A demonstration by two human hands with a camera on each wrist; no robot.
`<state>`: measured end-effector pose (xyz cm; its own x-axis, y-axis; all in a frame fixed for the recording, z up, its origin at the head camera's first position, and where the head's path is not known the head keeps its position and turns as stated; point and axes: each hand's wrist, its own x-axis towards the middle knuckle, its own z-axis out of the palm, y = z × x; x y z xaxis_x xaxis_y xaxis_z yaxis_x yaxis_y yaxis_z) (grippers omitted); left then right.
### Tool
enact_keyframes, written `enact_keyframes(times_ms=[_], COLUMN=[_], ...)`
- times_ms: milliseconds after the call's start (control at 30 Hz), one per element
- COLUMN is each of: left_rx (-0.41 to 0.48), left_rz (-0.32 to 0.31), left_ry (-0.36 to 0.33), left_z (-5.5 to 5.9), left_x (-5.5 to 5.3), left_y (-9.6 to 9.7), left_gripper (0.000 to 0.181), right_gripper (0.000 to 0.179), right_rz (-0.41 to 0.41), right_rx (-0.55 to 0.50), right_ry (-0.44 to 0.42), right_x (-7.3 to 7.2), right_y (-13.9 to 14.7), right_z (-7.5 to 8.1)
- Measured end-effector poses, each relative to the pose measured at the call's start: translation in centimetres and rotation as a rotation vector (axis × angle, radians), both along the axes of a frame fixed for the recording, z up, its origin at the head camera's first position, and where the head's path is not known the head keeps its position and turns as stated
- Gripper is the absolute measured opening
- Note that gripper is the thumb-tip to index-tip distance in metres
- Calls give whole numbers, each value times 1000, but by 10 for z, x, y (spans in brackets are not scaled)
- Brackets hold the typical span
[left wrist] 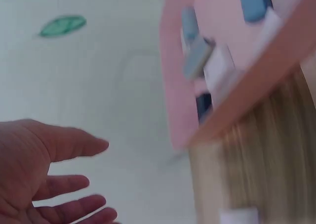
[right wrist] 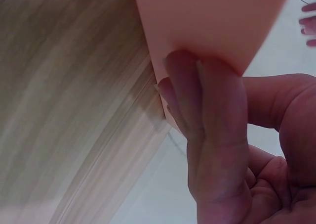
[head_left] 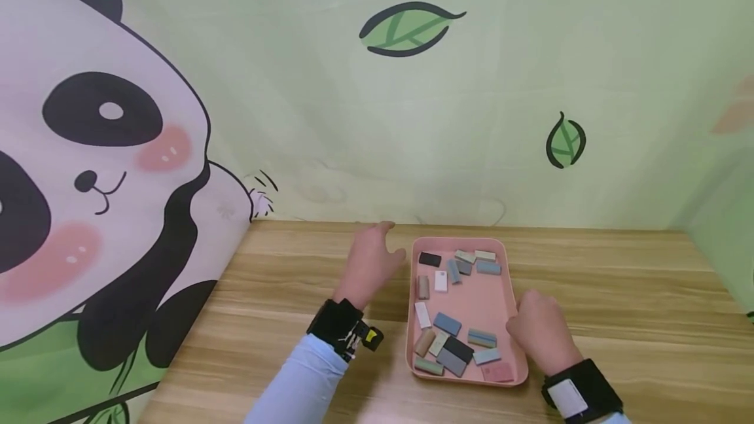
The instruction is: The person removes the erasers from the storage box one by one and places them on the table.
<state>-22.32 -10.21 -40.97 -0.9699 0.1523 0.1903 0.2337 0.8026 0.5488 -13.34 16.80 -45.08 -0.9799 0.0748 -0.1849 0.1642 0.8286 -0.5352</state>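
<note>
A shallow pink tray (head_left: 480,306) lies on the table and holds several small blocks in blue, grey, black, white, tan and pink. My right hand (head_left: 544,332) pinches the tray's right wall. In the right wrist view its fingers (right wrist: 222,115) press flat on the outer side, and the thumb goes over the rim. Beside the tray's far left corner, my left hand (head_left: 371,264) is held with thumb and fingers spread, holding nothing. The left wrist view shows that hand's thumb (left wrist: 74,142) apart from the pink wall (left wrist: 177,95), with blurred blocks inside.
The wooden table (head_left: 624,293) runs back to a green cloth backdrop (head_left: 330,116) printed with a panda (head_left: 118,214) and leaves. Near the bottom of the left wrist view is a small white piece (left wrist: 239,216). Inside the tray, blocks cluster at the near and far ends.
</note>
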Motion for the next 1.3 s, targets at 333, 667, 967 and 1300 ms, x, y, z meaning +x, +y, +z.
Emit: enact_keyframes(times_ms=[333, 667, 967, 1300], left_rx=[-76, -296, -466, -544], left_rz=[-248, -492, -631, -680], left_ry=[-42, -31, -19, -24], left_z=[3, -21, -39, -46], left_x=[23, 37, 49, 58], left_y=[49, 77, 103, 115], left_gripper=[65, 76, 49, 30], right_gripper=[13, 11, 8, 11], right_rz=[7, 20, 17, 14], right_rx=[8, 12, -10, 5], right_ry=[26, 37, 16, 18], right_x=[-1, -2, -3, -3], right_y=[0, 1, 3, 3], right_z=[-2, -4, -4, -4])
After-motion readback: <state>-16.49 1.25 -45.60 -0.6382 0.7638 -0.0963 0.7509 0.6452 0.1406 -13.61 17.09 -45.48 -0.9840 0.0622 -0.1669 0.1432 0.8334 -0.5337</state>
